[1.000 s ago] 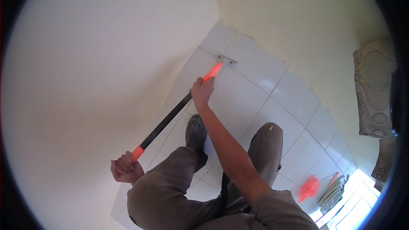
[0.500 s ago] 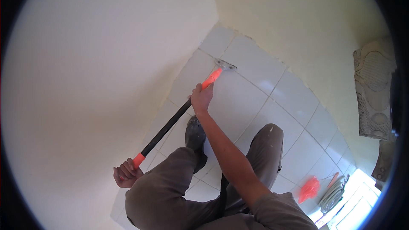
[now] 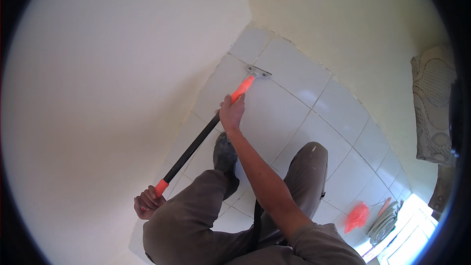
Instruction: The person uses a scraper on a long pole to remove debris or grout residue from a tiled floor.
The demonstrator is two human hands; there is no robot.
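Observation:
A long-handled floor scraper (image 3: 192, 151) with a black shaft and orange grips slants across the white tiled floor (image 3: 274, 113). Its wide metal head (image 3: 258, 72) rests on the tiles near the corner, by a grout line. My right hand (image 3: 232, 112) is wrapped round the shaft just below the upper orange part. At the lower end, beside my left knee, my left hand (image 3: 148, 203) grips the orange end of the handle. Part of that hand's palm side is hidden.
Plain walls (image 3: 122, 68) meet the floor at the left and far right. My dark shoe (image 3: 225, 154) and bent knees are close below the shaft. To the lower right lie a red plastic bag (image 3: 357, 217) and a coiled hose (image 3: 385, 223); patterned padding (image 3: 434, 108) stands along the right wall.
The scraper has shifted slightly up along the floor, its head a little nearer the corner. My left hand has moved a bit rightward with the handle; both grips are unchanged.

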